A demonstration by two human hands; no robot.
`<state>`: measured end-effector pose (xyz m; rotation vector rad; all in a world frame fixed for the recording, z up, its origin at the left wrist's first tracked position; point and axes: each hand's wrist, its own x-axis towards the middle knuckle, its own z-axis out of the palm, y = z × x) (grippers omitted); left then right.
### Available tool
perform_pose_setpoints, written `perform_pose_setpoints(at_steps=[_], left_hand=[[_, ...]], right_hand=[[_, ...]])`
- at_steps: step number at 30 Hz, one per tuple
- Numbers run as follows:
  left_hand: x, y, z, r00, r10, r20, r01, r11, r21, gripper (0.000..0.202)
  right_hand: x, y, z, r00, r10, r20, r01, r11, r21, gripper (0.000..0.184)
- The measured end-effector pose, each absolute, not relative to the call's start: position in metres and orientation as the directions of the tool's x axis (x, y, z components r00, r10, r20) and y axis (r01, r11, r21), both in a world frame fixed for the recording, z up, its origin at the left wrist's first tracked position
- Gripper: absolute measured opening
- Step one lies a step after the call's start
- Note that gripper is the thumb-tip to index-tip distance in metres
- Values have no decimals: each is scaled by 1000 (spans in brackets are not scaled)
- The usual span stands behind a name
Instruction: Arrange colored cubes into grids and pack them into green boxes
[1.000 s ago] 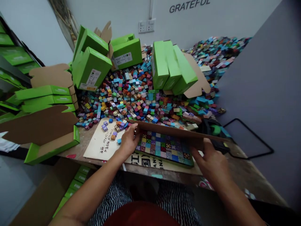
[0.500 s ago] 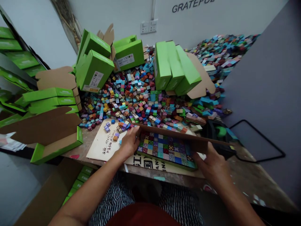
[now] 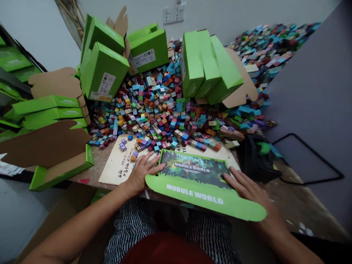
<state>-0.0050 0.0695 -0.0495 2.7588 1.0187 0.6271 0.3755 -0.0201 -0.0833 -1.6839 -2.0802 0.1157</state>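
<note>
On the surface (image 3: 291,205), left hand (image 3: 141,174) and right hand (image 3: 249,192) lay open, evenly steadying the green Module World box (image 3: 194,168) from both sides.

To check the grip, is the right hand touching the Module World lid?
Touching. The head view shows the right hand with its fingers lying on the lid near its right end.

Heaped cubes (image 3: 143,110) behind the box (image 3: 194,170)

Left arm (image 3: 79,216) and right arm (image 3: 283,238) bare, reaching forward and inward from the lower corners; left hand (image 3: 141,174) and right hand (image 3: 249,192) both open, palms down, fingers spread, wrists low.
</note>
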Motion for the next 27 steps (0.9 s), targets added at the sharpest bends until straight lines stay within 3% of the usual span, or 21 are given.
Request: perform_pose_setpoints(at_steps=[3, 6, 10, 13, 15, 17, 20, 24, 27], left_hand=[[-3, 65, -53, 664, 688, 293, 666, -722, 188, 51], [1, 62, -43, 646, 709, 282, 659, -705, 261, 53], [10, 71, -12, 597, 757, 265, 524, -618, 586, 41], [23, 86, 6, 453, 874, 178, 390, -373, 842, 31], [33, 94, 8, 330, 936, 125, 295, -228, 928, 31], [40, 95, 1, 223, 965, 138, 221, -188, 957, 30], [38, 83, -22, 187, 936, 298, 204, -334, 920, 24], [13, 59, -50, 396, 808, 437, 313, -566, 763, 27], [-4, 52, -55, 538, 721, 437, 440, -682, 584, 37]], right_hand=[[380, -18, -97, -193, 919, 343, 889, 312, -336, 44], [371, -18, -83, -124, 914, 387, 846, 301, -439, 39], [354, 1, -27, 1, 939, 343, 659, 257, -706, 34], [351, 30, 10, 67, 969, 236, 452, 182, -873, 33], [354, 43, 20, 23, 992, 123, 381, 105, -918, 36], [357, 45, 16, -77, 994, 83, 424, 108, -899, 48], [358, 28, -13, -170, 963, 208, 575, 268, -773, 72], [355, -4, -67, -195, 875, 444, 753, 423, -504, 45], [350, -18, -94, -205, 835, 511, 838, 419, -349, 44]])
